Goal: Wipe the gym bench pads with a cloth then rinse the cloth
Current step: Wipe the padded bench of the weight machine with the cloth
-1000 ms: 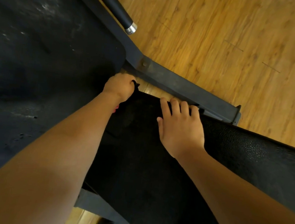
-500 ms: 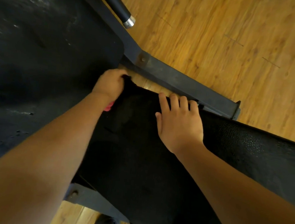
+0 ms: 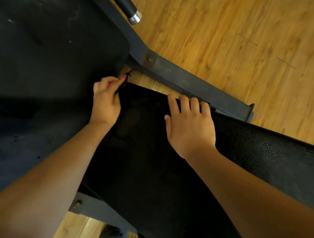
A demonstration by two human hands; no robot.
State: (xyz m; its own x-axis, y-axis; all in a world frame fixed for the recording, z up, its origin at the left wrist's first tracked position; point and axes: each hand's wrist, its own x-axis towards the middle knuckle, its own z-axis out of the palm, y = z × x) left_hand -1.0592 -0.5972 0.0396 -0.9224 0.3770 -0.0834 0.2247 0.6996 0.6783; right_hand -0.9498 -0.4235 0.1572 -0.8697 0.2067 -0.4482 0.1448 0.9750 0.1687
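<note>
The left hand (image 3: 106, 101) is in the gap between the big pad (image 3: 42, 56) and the seat pad (image 3: 148, 157). Its thumb and fingers pinch a small bit of pink cloth (image 3: 123, 77) that pokes out toward the far corner; the rest of the cloth is hidden. Half a second ago this hand was a tight fist up at that corner, with pink showing under it. Now it has come back a little and turned, so the thumb shows. The right hand (image 3: 190, 126) has not moved. It lies flat on the seat pad, fingers stretched to the far edge, just beside the dark metal frame (image 3: 195, 86). Past that is the wood floor (image 3: 250, 31).
</note>
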